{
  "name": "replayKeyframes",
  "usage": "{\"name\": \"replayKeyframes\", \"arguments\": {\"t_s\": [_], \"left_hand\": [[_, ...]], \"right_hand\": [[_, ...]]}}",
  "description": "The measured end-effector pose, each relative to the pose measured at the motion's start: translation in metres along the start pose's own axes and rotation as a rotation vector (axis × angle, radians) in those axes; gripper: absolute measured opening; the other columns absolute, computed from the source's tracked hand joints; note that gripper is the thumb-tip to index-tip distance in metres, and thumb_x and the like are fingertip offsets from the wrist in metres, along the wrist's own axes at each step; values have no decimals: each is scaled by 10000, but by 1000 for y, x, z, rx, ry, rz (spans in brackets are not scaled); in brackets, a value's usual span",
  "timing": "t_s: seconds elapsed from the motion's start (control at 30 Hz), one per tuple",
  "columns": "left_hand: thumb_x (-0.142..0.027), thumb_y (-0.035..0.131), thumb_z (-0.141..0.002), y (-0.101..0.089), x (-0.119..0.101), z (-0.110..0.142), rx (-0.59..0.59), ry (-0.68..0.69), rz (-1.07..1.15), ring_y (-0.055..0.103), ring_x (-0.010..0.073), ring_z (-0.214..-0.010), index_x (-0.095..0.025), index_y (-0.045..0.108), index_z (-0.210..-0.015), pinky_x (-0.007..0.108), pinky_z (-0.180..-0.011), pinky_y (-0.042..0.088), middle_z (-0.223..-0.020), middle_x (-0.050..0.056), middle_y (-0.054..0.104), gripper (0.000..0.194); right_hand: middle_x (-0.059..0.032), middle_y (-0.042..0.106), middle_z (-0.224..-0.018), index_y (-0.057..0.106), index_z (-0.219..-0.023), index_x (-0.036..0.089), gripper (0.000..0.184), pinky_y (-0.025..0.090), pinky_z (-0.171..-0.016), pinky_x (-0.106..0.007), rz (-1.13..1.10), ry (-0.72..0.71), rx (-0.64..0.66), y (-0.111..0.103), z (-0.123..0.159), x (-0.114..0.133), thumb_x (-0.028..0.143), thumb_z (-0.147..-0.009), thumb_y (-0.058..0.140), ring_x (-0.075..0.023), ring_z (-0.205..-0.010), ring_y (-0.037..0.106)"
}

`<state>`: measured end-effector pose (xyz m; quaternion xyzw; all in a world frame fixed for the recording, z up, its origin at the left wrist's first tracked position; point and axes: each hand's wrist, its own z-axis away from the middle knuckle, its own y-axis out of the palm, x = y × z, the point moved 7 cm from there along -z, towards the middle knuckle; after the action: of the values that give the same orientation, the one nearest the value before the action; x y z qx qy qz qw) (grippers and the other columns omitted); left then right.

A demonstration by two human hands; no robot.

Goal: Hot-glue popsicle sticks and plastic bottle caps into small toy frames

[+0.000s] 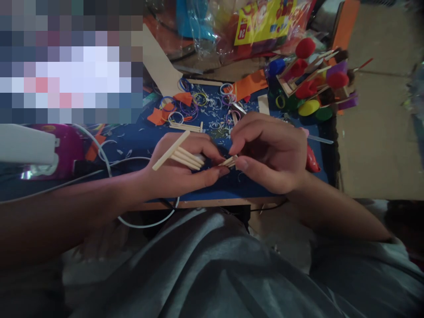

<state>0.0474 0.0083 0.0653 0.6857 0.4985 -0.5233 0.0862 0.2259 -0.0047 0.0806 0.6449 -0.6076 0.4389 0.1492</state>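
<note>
Several thin wooden sticks point(186, 157) rest in my left hand point(179, 172), with one stick lying slantwise across their outer ends. My left thumb and forefinger pinch the far ends of the sticks over the table. Close by on the right, my right hand point(271, 150) has its thumb and forefinger at the stick tips, which show as a small pale bundle between both hands. The fingertips partly hide those tips, and the other right fingers are curled. Behind my left hand, a few more joined sticks point(186, 127) lie on the blue tabletop point(132, 148).
Coloured rings point(199, 99), orange scraps point(161, 114) and shavings litter the table's back. At right stands a stick structure with coloured round pieces point(306, 88). A yellow-labelled plastic bag point(261, 22) lies behind. A white cable point(109, 163) loops at left, near a magenta object point(64, 150).
</note>
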Motion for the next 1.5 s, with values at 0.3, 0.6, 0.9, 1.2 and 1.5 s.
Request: {"name": "replayKeyframes", "arguments": {"t_s": [0.3,0.6,0.9,1.2,1.5], "left_hand": [[-352,888,-1033,-4,8,5,-63,-44,-52,789,168,-720,-272,761,-917,328,-684,613,-896,5,877,189],[-403,870,-1052,-3,6,3,-35,-76,-60,778,179,-705,-275,753,-898,351,-682,620,-864,5,869,232],[-402,845,-1067,-3,9,5,-72,-94,-35,740,172,-661,-275,743,-910,347,-628,597,-817,-1,839,225],[-350,848,-1061,-3,6,3,-69,-76,-12,746,166,-665,-270,733,-919,327,-588,569,-805,-6,829,199],[-376,841,-1056,-4,2,2,-61,-70,-78,790,194,-745,-271,751,-908,373,-727,631,-867,7,864,202]], "right_hand": [[-28,825,-886,879,-991,281,292,555,-598,-359,53,-29,-117,-5,4,-1,505,-926,1054,-184,-708,699],[-23,783,-862,857,-922,264,372,518,-628,-341,-85,142,-87,0,6,-14,611,-1001,964,-170,-737,663],[-34,755,-847,834,-887,279,413,534,-658,-377,17,163,-154,-1,7,-11,657,-956,986,-198,-743,639],[-36,737,-870,818,-913,272,419,536,-672,-369,-41,172,-138,1,8,-14,660,-980,962,-199,-772,633],[-23,712,-870,762,-928,247,566,541,-616,-320,-208,298,-43,9,8,-25,795,-975,896,-159,-703,609]]}}
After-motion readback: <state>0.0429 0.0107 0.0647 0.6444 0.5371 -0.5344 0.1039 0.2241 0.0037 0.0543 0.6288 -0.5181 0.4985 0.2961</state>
